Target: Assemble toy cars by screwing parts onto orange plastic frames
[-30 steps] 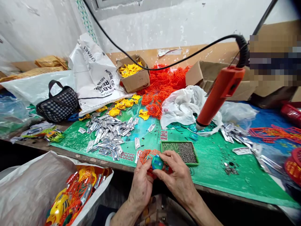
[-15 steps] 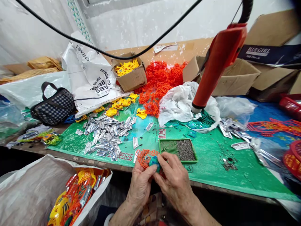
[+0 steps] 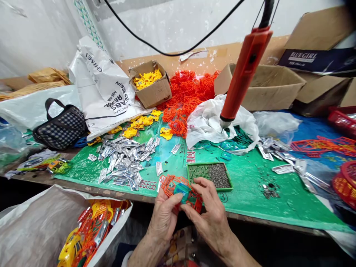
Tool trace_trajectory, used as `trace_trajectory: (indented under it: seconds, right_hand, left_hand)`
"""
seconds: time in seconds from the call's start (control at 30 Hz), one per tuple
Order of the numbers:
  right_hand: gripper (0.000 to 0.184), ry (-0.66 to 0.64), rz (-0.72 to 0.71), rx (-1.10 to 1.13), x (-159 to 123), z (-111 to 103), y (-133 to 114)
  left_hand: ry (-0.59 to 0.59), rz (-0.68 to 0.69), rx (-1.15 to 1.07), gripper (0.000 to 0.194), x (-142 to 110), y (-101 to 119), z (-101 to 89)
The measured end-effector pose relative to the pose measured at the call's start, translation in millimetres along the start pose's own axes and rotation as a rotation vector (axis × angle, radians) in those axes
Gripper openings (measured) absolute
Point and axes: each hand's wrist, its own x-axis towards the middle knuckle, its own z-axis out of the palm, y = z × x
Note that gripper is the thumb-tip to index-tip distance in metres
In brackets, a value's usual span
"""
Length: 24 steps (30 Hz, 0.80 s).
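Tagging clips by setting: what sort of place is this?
Probably a small assembly workshop: a red electric screwdriver hangs over the bench, with a tray of tiny screws and heaped plastic parts.

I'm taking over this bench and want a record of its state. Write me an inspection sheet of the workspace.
Surface: green covering, dark specks and small scraps at right.
Job's things: teal piece on orange latticework; green tray of small dark parts beyond.
Clutter: loose pile of silver pieces; yellow pieces; crumpled white bag.
Hands: left grips the latticework, thumb on the teal piece; right is at its right side, grip unclear.
Cables: black cable loops above the bench; red power tool hangs tip down.
Surroundings: open cartons, checked bag, scuffed wall. Other people: nothing seen.
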Motion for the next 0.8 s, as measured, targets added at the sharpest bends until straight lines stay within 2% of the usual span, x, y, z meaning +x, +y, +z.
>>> trace_trajectory:
  seconds: [0.33,0.57,0.8]
  right_hand:
    - [0.042,0.004,0.003,0.014,-1.3,0.2,-4.7]
    - [0.034,0.028,-0.059,-0.006,0.2,0.1,-5.7]
    - [0.030,0.044,0.005,0.030,1.2,0.3,-9.6]
  left_hand:
    - [-0.042,0.021,0.020,0.035,-2.1,-3.0,-1.5]
    - [-0.056,0.030,0.044,0.034,-3.5,-4.1,-1.3]
    - [-0.029,0.030,0.048,0.037,-3.8,-4.3,-0.6]
